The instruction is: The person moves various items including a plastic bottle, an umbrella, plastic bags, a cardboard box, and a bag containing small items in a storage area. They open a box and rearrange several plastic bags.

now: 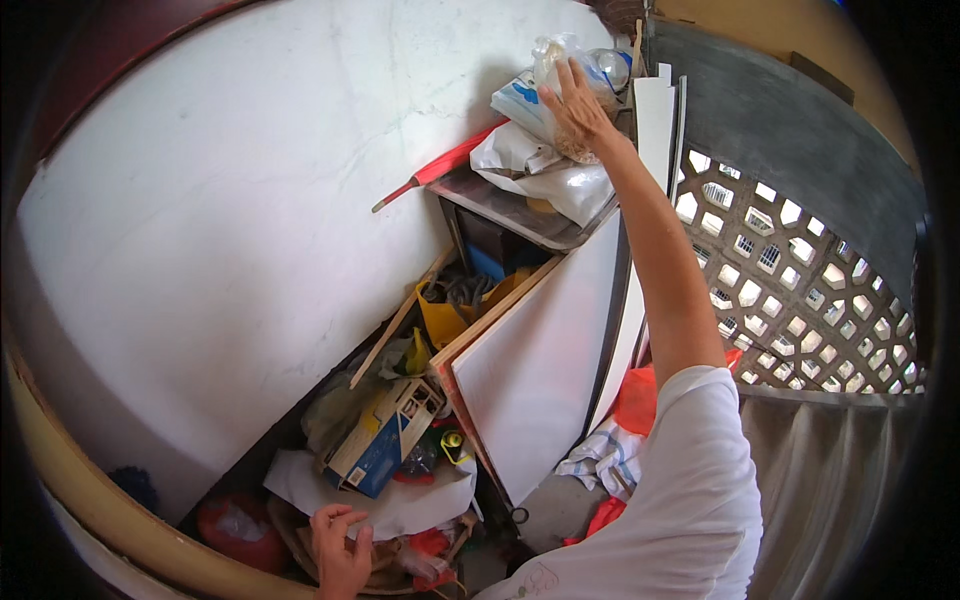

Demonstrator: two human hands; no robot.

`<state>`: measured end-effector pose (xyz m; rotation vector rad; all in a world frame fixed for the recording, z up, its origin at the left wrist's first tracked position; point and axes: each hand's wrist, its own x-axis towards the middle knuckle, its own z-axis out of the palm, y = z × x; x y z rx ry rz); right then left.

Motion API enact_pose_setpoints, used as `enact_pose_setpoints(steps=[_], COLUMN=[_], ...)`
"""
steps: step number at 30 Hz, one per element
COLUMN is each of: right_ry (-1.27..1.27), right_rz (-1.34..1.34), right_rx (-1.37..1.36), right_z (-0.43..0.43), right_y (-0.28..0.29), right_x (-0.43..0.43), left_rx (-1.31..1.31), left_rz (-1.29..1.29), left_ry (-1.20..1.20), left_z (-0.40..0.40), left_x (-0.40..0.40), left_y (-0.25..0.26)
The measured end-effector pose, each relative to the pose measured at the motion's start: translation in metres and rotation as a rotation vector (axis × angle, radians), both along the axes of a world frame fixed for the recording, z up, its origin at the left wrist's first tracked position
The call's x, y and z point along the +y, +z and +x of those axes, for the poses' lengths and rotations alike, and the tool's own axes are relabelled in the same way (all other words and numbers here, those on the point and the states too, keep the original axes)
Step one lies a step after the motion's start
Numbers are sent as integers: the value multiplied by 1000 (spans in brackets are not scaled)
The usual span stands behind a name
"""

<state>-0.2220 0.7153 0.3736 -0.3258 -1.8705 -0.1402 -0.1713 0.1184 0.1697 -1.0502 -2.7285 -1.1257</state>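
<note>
My right hand (579, 105) is stretched out at the top, fingers extended over a clear plastic bag (559, 51); whether it touches the bag is unclear. Close by are a blue-and-white packet (517, 101) and a clear plastic bottle (611, 67). Beneath them a white plastic bag (577, 187) lies on a dark cabinet top (487, 191). A folded red umbrella (454, 161) sticks out to the left. Low in the view, my left hand (341, 551) has loosely bent fingers apart and holds nothing. Just above it are a white sheet (405, 514) and a blue-and-yellow cardboard box (382, 442).
White panels (540, 352) lean beside the cabinet. A yellow bag (442, 319) holds dark cord-like material. Red plastic bags (636, 397) and a checked cloth (604, 454) lie at right. A wooden stick (386, 341) leans along the white wall (225, 225), opposite a pierced concrete screen (780, 217).
</note>
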Motion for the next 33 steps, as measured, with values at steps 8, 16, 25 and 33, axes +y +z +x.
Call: enact_pose_setpoints(steps=[8, 16, 25, 33], right_ry=[-305, -305, -185, -298], right_rz=[-44, -202, 26, -281], right_rx=[-571, -489, -489, -480], right_z=[-31, -81, -78, -13], right_y=[-16, 4, -6, 5], right_x=[-21, 15, 18, 13], left_rx=[-1, 207, 89, 167], left_rz=[40, -3, 25, 7], left_ry=[-61, -89, -137, -164], left_z=[-6, -21, -16, -18], left_x=[26, 4, 31, 9], left_y=[3, -12, -9, -27])
